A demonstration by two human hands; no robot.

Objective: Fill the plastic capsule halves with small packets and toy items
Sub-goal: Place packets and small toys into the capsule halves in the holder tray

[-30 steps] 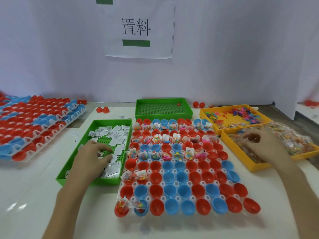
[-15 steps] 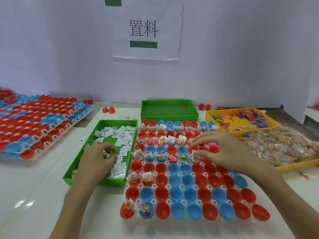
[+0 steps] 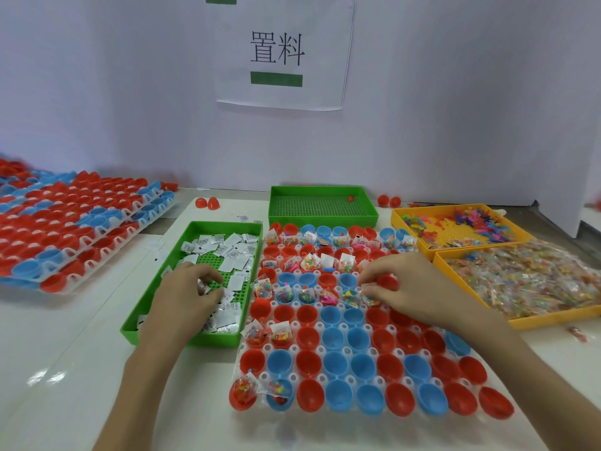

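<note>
**Item:** small clear packet of coloured toy bits [image 3: 370, 297]. Pinched between thumb and fingertips of right hand [image 3: 409, 288], low over the white moulded holder tray [image 3: 294, 376] of red and blue plastic capsule halves [image 3: 331, 340]. Just right of the last filled cup in that row.

**Left hand** [image 3: 187, 296]**:** fingers curled on small white paper packets [image 3: 232, 265] inside the green perforated plastic tray [image 3: 214, 339], on the white desk [image 3: 48, 353].

**Supply:** yellow plastic tray [image 3: 553, 316] heaped with clear packets, near right.

**Step, as judged:** seating the packet in the next empty half.
- Centre over the cup.
- Press down past the rim, no corner left standing proud.
- Release only once seated.
- Avoid nudging neighbouring packets.
- Follow with one white packet from the left, same cup.
</note>
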